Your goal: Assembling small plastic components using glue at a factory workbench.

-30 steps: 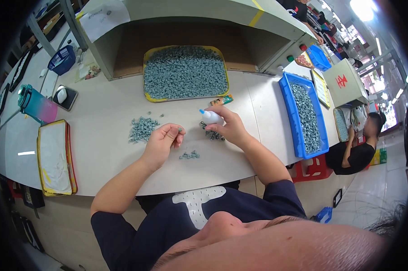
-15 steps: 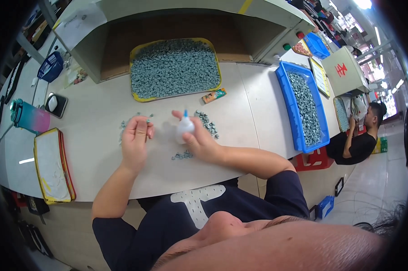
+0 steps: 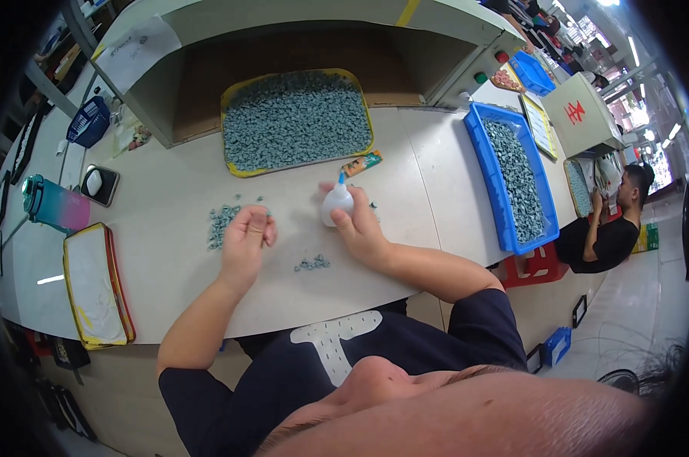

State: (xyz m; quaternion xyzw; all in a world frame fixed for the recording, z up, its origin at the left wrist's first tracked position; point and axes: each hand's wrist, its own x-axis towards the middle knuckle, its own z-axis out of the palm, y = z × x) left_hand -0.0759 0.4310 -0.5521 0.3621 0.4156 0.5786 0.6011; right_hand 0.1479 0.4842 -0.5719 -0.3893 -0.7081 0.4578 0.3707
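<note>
My right hand (image 3: 360, 228) grips a small white squeeze bottle (image 3: 336, 204) with a blue tip, held upright on the pale table (image 3: 169, 190). My left hand (image 3: 245, 236) has its fingers pinched together on a small grey part, just right of a loose heap of small grey parts (image 3: 221, 221). A smaller cluster of the same grey parts (image 3: 312, 263) lies on the table between my two hands. Behind them sits a yellow-rimmed tray (image 3: 234, 164) heaped with grey parts.
A blue bin of grey parts (image 3: 503, 221) stands at the right. An empty yellow-rimmed tray (image 3: 93, 286) lies at the left, with a teal and pink bottle (image 3: 51, 209) beyond it. A small orange packet (image 3: 361, 163) lies behind the bottle. Another person (image 3: 607, 228) sits at far right.
Both hands stay close together over the table's middle, the right one still on the white bottle; a second ago the bottle was farther right beside the small packet. The camera view shifted.
</note>
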